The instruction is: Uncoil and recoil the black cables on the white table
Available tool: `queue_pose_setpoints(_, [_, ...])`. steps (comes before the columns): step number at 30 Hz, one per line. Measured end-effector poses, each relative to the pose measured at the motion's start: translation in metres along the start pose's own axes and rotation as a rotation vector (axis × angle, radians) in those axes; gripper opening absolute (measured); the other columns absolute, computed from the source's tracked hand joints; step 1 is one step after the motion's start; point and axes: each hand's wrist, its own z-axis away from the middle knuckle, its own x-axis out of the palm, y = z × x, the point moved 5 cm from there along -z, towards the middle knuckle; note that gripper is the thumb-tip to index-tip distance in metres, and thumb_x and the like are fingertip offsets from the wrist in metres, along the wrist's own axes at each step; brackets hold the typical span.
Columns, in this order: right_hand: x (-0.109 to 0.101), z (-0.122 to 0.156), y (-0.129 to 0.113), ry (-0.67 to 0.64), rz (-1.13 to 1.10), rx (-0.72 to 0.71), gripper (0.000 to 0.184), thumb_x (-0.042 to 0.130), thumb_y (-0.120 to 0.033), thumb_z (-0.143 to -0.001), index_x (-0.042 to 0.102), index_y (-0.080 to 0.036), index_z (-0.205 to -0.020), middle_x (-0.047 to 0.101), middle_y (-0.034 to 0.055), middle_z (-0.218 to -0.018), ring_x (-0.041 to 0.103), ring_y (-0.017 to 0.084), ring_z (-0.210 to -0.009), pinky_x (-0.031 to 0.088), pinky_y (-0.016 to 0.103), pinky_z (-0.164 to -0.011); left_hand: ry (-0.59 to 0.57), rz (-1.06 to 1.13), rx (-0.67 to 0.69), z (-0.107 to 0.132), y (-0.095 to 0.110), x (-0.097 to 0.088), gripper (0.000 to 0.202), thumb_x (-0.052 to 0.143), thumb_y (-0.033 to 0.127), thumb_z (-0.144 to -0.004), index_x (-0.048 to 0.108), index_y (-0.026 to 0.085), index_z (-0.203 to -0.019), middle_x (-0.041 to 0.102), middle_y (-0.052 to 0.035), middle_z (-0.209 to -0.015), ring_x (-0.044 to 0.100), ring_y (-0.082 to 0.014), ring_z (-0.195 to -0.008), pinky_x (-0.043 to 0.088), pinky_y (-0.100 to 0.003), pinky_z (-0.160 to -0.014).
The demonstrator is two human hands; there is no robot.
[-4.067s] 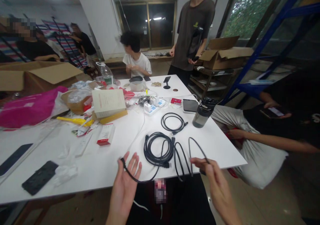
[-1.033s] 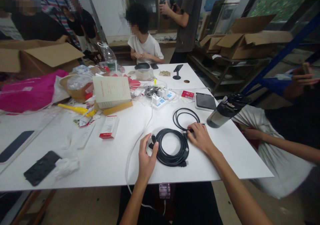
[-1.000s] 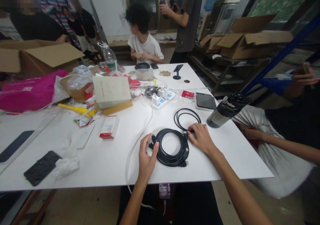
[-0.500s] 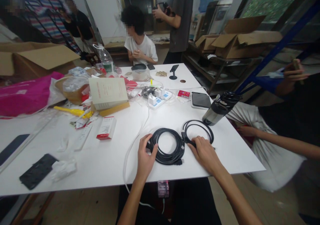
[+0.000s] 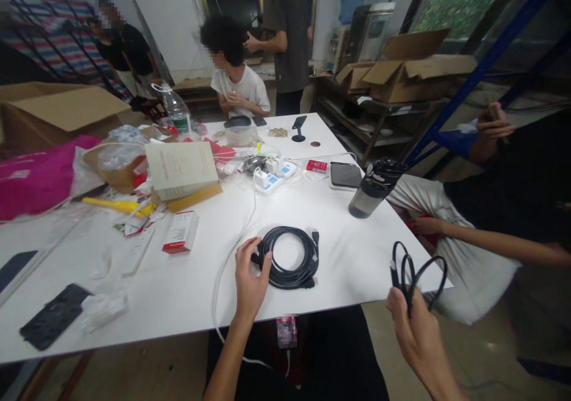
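Observation:
On the white table (image 5: 339,270) lies a thick coil of black cable (image 5: 307,258), a plug showing at its upper right and another at its lower right. My left hand (image 5: 250,276) grips the coil's left side, thumb on top and fingers round the outer edge. Out past the table's right front edge, my right hand (image 5: 413,323) is closed on a thinner black cable (image 5: 439,264), whose loops stick up above the fist. A white cord (image 5: 218,282) runs beside my left wrist and over the front edge.
A black-topped bottle (image 5: 372,190) stands at the right, near a seated person (image 5: 491,210). Farther back is a power strip (image 5: 272,181) with chargers. Leftward are a red-and-white box (image 5: 181,232), a cream booklet (image 5: 182,169), a black phone-like slab (image 5: 56,316) and crumpled tissue (image 5: 104,310).
My right hand has lifted the thinner cable off the table and carried it right, toward me. The thick coil stays under my left hand. The view has shifted slightly.

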Motion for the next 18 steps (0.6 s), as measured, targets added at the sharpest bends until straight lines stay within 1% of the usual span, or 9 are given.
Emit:
queue_pose_setpoints(3, [0.003, 0.026, -0.014, -0.03, -0.256, 0.058, 0.06, 0.051, -0.078, -0.101, 0.064, -0.021, -0.109, 0.074, 0.0087, -0.081, 0.075, 0.024, -0.073, 0.06, 0.029, -0.066, 0.058, -0.013, 0.142, 0.007, 0.021, -0.006, 0.029, 0.073, 0.023, -0.1, 0.073, 0.025, -0.129, 0.071, -0.0105, -0.127, 0.065, -0.0278, -0.126, 0.051, -0.05, -0.113])
queue_pose_setpoints(5, [0.012, 0.045, -0.031, -0.044, -0.399, 0.048, 0.061, 0.052, -0.076, -0.103, 0.067, -0.018, -0.116, 0.075, 0.0086, -0.086, 0.074, 0.021, -0.073, 0.062, 0.027, -0.068, -0.006, 0.059, 0.166, 0.019, 0.038, -0.005, 0.02, 0.072, 0.02, -0.1, 0.076, 0.025, -0.119, 0.074, -0.0087, -0.117, 0.068, -0.0264, -0.117, 0.054, -0.046, -0.107])
queue_pose_setpoints(6, [0.018, 0.054, -0.04, -0.052, -0.454, 0.029, 0.061, 0.052, -0.073, -0.104, 0.068, -0.017, -0.12, 0.076, 0.0088, -0.088, 0.073, 0.02, -0.074, 0.063, 0.026, -0.068, -0.087, 0.125, 0.137, 0.026, 0.047, -0.002, 0.017, 0.071, 0.021, -0.101, 0.077, 0.025, -0.117, 0.075, -0.0084, -0.114, 0.069, -0.026, -0.115, 0.055, -0.045, -0.104])
queue_pose_setpoints(7, [0.024, 0.062, -0.05, -0.059, -0.49, -0.005, 0.059, 0.052, -0.07, -0.106, 0.067, -0.017, -0.126, 0.076, 0.009, -0.091, 0.074, 0.019, -0.076, 0.064, 0.026, -0.069, -0.191, 0.206, 0.087, 0.034, 0.058, 0.002, 0.017, 0.069, 0.022, -0.103, 0.078, 0.025, -0.116, 0.077, -0.0085, -0.113, 0.07, -0.0261, -0.114, 0.056, -0.043, -0.102])
queue_pose_setpoints(9, [0.032, 0.075, -0.071, -0.064, -0.5, -0.144, 0.053, 0.051, -0.06, -0.11, 0.065, -0.018, -0.138, 0.078, 0.0097, -0.1, 0.075, 0.019, -0.084, 0.065, 0.025, -0.072, -0.427, 0.383, -0.049, 0.054, 0.082, 0.012, 0.023, 0.066, 0.029, -0.105, 0.078, 0.026, -0.125, 0.078, -0.0105, -0.12, 0.071, -0.0276, -0.118, 0.058, -0.044, -0.104])
queue_pose_setpoints(11, [0.037, 0.085, -0.09, -0.067, -0.476, -0.316, 0.048, 0.052, -0.051, -0.111, 0.061, -0.023, -0.148, 0.078, 0.0105, -0.113, 0.077, 0.022, -0.099, 0.067, 0.028, -0.08, -0.58, 0.523, -0.166, 0.072, 0.107, 0.019, 0.03, 0.067, 0.035, -0.105, 0.078, 0.026, -0.131, 0.078, -0.0127, -0.128, 0.072, -0.0302, -0.121, 0.057, -0.046, -0.108])
queue_pose_setpoints(14, [0.039, 0.092, -0.114, -0.076, -0.403, -0.558, 0.054, 0.051, -0.042, -0.111, 0.05, -0.029, -0.163, 0.072, 0.0112, -0.137, 0.071, 0.028, -0.127, 0.067, 0.035, -0.098, -0.584, 0.613, -0.369, 0.084, 0.129, 0.021, 0.034, 0.068, 0.042, -0.104, 0.08, 0.025, -0.131, 0.079, -0.0136, -0.129, 0.074, -0.0313, -0.117, 0.059, -0.045, -0.107])
queue_pose_setpoints(16, [0.039, 0.095, -0.129, -0.096, -0.322, -0.69, 0.059, 0.045, -0.035, -0.112, 0.039, -0.028, -0.171, 0.066, 0.0126, -0.146, 0.066, 0.028, -0.137, 0.064, 0.037, -0.108, -0.56, 0.63, -0.479, 0.084, 0.133, 0.018, 0.037, 0.066, 0.045, -0.105, 0.081, 0.024, -0.131, 0.08, -0.0132, -0.129, 0.075, -0.0315, -0.115, 0.059, -0.045, -0.108])
queue_pose_setpoints(18, [0.037, 0.095, -0.139, -0.114, -0.247, -0.752, 0.061, 0.041, -0.029, -0.113, 0.034, -0.025, -0.173, 0.061, 0.0152, -0.15, 0.063, 0.026, -0.139, 0.061, 0.035, -0.112, -0.57, 0.637, -0.533, 0.08, 0.132, 0.014, 0.039, 0.066, 0.047, -0.105, 0.082, 0.023, -0.132, 0.08, -0.013, -0.131, 0.075, -0.0322, -0.117, 0.057, -0.046, -0.112])
